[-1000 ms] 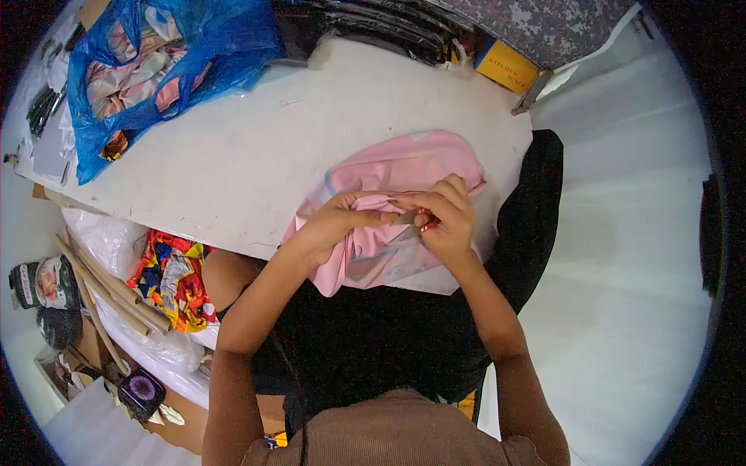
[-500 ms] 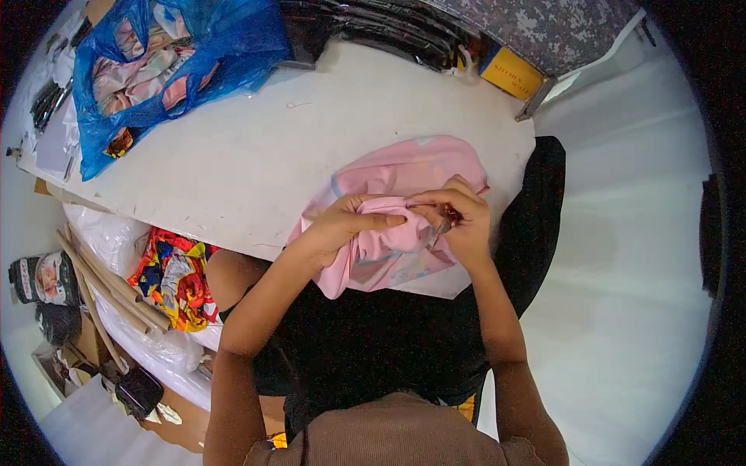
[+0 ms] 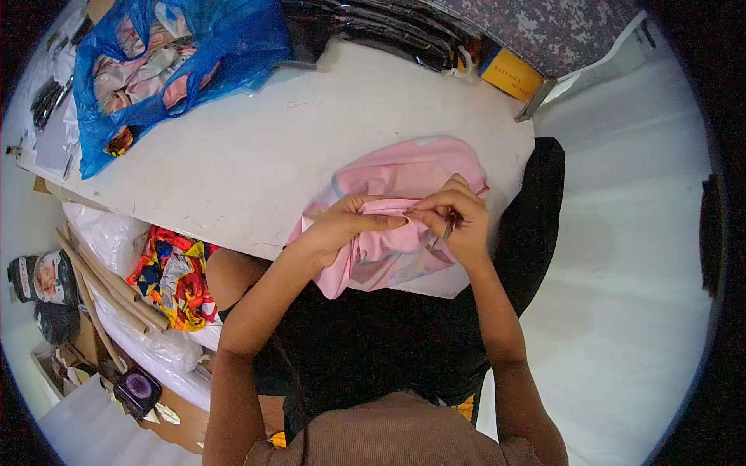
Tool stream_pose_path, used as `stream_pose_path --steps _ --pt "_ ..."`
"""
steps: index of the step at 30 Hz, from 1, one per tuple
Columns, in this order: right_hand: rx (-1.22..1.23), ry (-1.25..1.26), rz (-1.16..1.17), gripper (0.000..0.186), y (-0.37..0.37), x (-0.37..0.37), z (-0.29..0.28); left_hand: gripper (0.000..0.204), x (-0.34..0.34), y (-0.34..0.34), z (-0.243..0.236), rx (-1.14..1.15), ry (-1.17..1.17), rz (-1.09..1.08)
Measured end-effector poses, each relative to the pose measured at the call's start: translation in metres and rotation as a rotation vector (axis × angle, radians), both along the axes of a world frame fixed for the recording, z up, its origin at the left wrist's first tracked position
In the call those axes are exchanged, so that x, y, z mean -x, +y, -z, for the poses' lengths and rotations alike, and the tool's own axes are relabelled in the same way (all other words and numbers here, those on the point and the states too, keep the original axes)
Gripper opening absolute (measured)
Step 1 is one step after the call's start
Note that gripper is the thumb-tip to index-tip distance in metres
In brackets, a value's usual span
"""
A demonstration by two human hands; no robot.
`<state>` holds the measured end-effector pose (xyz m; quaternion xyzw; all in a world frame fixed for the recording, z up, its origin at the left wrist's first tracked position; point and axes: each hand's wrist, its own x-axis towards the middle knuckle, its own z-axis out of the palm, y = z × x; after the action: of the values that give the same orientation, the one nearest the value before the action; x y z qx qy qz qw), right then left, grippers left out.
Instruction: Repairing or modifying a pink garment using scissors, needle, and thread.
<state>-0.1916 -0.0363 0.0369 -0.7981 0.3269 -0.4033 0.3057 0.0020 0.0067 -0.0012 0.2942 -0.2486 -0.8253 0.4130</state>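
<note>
Gripping the pink cloth [image 3: 408, 165] just right of the frame's centre, my left hand [image 3: 340, 227] is closed on its bunched edge, thumb uppermost. My right hand [image 3: 465, 211] pinches the same edge close beside; a small dark-red item [image 3: 451, 220] within its curled fingers is too obscured to identify. Cloth lies partly on the white table [image 3: 210, 167]; blue bag [image 3: 241, 66], upper left.
</note>
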Motion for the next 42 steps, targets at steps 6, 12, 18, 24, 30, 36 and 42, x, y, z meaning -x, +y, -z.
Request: stream_pose_path --steps 6,12,18,24,30,36,42 --pt "-0.019 0.051 0.003 0.024 -0.001 0.000 0.000 0.033 -0.001 0.001 -0.001 0.018 -0.006 -0.004" --pt "-0.033 0.079 -0.030 0.025 -0.001 0.001 0.000 0.034 -0.002 0.001 -0.003 0.027 -0.023 0.019" --pt "-0.043 0.119 -0.042 0.024 -0.005 0.004 0.005 0.030 -0.001 0.000 0.003 0.090 -0.040 0.010" --pt "-0.033 0.132 -0.042 0.020 -0.005 0.003 0.006 0.033 -0.002 -0.001 0.001 0.114 -0.051 0.029" --pt "-0.098 0.130 -0.008 0.023 -0.003 0.002 0.008 0.035 -0.002 -0.001 0.005 0.096 -0.030 0.036" --pt "-0.103 0.187 0.025 0.008 -0.001 0.000 0.012 0.037 0.000 0.000 0.000 0.095 -0.023 0.015" --pt "-0.690 -0.232 0.122 0.006 0.008 -0.004 0.007 0.038 0.000 0.001 0.003 0.022 -0.017 0.043"
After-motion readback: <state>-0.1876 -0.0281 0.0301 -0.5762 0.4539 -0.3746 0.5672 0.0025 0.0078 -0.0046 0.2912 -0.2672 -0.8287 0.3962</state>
